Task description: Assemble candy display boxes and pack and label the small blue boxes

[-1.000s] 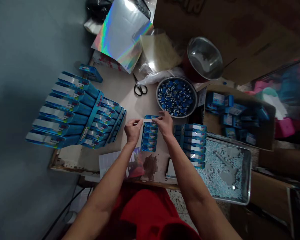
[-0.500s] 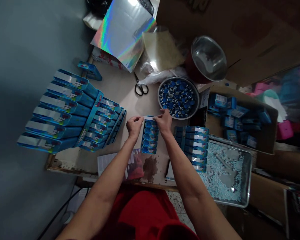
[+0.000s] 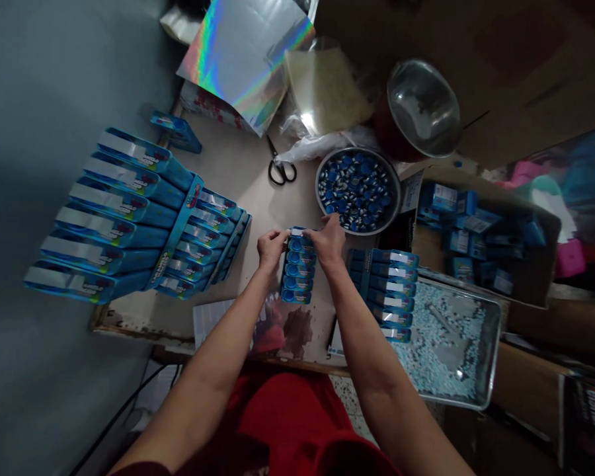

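A short row of several small blue boxes (image 3: 298, 272), each with a round blue cap on its face, lies on the table between my hands. Across the far end of the row sits a small white strip (image 3: 296, 232). My left hand (image 3: 272, 250) is closed, its thumb and forefinger pinched at the strip's left end. At the right end, my right hand (image 3: 329, 240) pinches it too, fingers curled over. The strip rests on or just above the farthest box; I cannot tell which.
Tall stacks of blue boxes (image 3: 129, 221) stand at left, a smaller stack (image 3: 389, 291) at right. Beyond are scissors (image 3: 281, 172), a bowl of blue caps (image 3: 319, 198) and a metal pot (image 3: 424, 109). A tray of pale pellets (image 3: 496, 350) and a carton (image 3: 540, 277) are at right.
The white strip, stretched between both hands before, now shows shorter and lies nearer the farthest box. Both hands stay at that end of the row, and the view has shifted slightly.
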`<state>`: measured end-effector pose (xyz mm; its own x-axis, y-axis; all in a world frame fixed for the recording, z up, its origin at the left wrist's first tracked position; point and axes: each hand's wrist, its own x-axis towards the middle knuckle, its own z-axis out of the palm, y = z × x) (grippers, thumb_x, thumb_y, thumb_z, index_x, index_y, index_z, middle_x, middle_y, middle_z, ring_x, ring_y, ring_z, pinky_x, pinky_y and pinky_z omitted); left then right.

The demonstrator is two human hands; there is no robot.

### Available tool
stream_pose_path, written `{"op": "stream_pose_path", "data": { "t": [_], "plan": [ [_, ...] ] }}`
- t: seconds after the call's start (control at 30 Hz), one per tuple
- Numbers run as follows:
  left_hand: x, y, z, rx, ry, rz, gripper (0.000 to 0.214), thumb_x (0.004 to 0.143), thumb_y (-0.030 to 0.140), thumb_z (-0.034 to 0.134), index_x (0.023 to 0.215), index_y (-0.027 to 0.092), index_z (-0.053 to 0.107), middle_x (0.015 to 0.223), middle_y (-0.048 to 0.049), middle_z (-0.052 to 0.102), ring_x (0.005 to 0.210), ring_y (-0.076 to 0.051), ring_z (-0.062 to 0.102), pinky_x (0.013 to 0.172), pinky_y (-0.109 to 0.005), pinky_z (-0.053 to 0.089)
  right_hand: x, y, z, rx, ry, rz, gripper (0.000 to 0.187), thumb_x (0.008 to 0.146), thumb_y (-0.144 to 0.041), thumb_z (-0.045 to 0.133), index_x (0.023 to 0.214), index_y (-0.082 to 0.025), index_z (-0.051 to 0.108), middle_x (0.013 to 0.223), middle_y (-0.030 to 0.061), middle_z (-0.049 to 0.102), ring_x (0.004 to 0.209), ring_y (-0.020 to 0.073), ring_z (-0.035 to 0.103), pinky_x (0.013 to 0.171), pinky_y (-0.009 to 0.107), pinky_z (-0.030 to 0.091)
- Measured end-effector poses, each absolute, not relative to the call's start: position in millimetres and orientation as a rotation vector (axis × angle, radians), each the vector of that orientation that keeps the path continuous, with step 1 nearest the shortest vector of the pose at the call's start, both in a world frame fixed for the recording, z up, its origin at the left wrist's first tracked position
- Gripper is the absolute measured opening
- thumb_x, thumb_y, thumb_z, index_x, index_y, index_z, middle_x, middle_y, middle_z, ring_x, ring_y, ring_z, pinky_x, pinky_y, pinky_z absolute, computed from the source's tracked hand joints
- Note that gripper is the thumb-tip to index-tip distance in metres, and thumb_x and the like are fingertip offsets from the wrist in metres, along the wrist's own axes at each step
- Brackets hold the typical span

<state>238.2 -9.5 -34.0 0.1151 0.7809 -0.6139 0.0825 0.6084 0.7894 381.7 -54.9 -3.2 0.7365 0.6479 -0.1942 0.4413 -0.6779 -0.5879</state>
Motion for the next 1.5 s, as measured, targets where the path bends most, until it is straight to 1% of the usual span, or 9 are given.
{"op": "stream_pose_path", "data": {
  "t": [0.17, 0.33, 0.43, 0.53, 0.63, 0.8, 1.0, 1.23, 1.5],
  "plan": [
    [263, -10, -37, 0.719, 1.451, 0.518, 0.016, 0.076, 0.028, 0.064, 0.068, 0.017, 0.058, 0.058, 0.0016, 0.055, 0.055, -0.012, 0.054, 0.056, -0.024, 0.041, 388, -63, -9, -2.503, -0.723, 0.67, 0.034, 0.064, -0.045, 0.074, 0.08, -0.02, 0.059, 0.079, 0.0035, 0.065, 0.077, 0.0234, 0.06, 0.075, 0.034, 0.044],
    [246, -17, -33, 0.855, 1.621, 0.551, 0.018, 0.07, 0.017, 0.073, 0.079, 0.019, 0.057, 0.074, 0.0009, 0.061, 0.073, -0.014, 0.058, 0.071, -0.025, 0.044, 373, -71, -4, -2.428, -0.779, 0.575, 0.034, 0.075, -0.031, 0.062, 0.105, -0.017, 0.062, 0.08, 0.0023, 0.064, 0.077, 0.0228, 0.058, 0.077, 0.035, 0.043],
    [181, -47, -29, 1.365, 1.535, 0.449, 0.01, 0.079, 0.016, 0.069, 0.082, 0.02, 0.06, 0.085, -0.0027, 0.066, 0.083, -0.017, 0.061, 0.082, -0.029, 0.045, 353, -100, 14, -2.343, -0.816, 0.484, 0.037, 0.084, -0.03, 0.056, 0.118, -0.016, 0.06, 0.077, 0.0009, 0.062, 0.073, 0.0212, 0.058, 0.075, 0.034, 0.043],
    [97, -81, -35, 1.844, 1.335, 0.224, 0.005, 0.085, 0.018, 0.066, 0.089, 0.02, 0.064, 0.1, -0.0076, 0.069, 0.1, -0.023, 0.062, 0.09, -0.034, 0.045, 315, -153, 28, -2.208, -0.924, 0.444, 0.031, 0.092, -0.034, 0.054, 0.117, -0.019, 0.061, 0.08, 0.0002, 0.063, 0.071, 0.0183, 0.058, 0.073, 0.03, 0.045],
    [39, -96, -49, 2.055, 1.387, -0.072, 0.033, 0.075, 0.025, 0.08, 0.104, 0.018, 0.066, 0.112, -0.0127, 0.068, 0.107, -0.031, 0.059, 0.092, -0.04, 0.044, 264, -207, 23, -2.009, -1.24, 0.71, 0.019, 0.095, -0.026, 0.05, 0.106, -0.021, 0.064, 0.091, 0.0032, 0.068, 0.078, 0.0172, 0.062, 0.076, 0.028, 0.047],
    [25, -86, -68, 2.112, 1.19, -0.258, 0.03, 0.075, 0.031, 0.081, 0.099, 0.019, 0.069, 0.107, -0.0118, 0.068, 0.109, -0.032, 0.058, 0.093, -0.041, 0.041, 204, -239, -8, -2.064, -1.664, 0.941, 0.023, 0.096, -0.021, 0.049, 0.11, -0.02, 0.068, 0.099, 0.0088, 0.069, 0.095, 0.0231, 0.063, 0.085, 0.032, 0.049],
    [14, -78, -63, 2.013, 1.042, -0.311, 0.007, 0.082, 0.024, 0.068, 0.088, 0.02, 0.07, 0.096, -0.0072, 0.07, 0.092, -0.023, 0.064, 0.078, -0.031, 0.042, 191, -213, -27, -2.343, -1.708, 0.926, 0.07, 0.084, -0.003, 0.048, 0.152, -0.017, 0.04, 0.15, 0.0172, 0.048, 0.112, 0.024, 0.062, 0.09, 0.033, 0.051],
    [17, -81, -64, 1.873, 1.022, -0.326, 0.024, 0.085, 0.038, 0.066, 0.101, 0.023, 0.075, 0.099, -0.0047, 0.077, 0.091, -0.022, 0.068, 0.074, -0.027, 0.043, 196, -193, -50, -2.21, -1.574, 1.117, 0.032, 0.089, -0.009, 0.05, 0.113, -0.019, 0.068, 0.11, 0.0075, 0.071, 0.103, 0.02, 0.063, 0.087, 0.028, 0.048],
    [22, -89, -68, 1.721, 0.995, -0.26, 0.032, 0.086, 0.04, 0.057, 0.097, 0.02, 0.078, 0.098, -0.0057, 0.079, 0.09, -0.022, 0.069, 0.079, -0.027, 0.047, 183, -192, -41, -2.177, -2.053, 0.891, 0.039, 0.1, -0.017, 0.043, 0.134, -0.021, 0.061, 0.129, 0.0148, 0.066, 0.11, 0.028, 0.055, 0.094, 0.04, 0.043]
  ]
}}
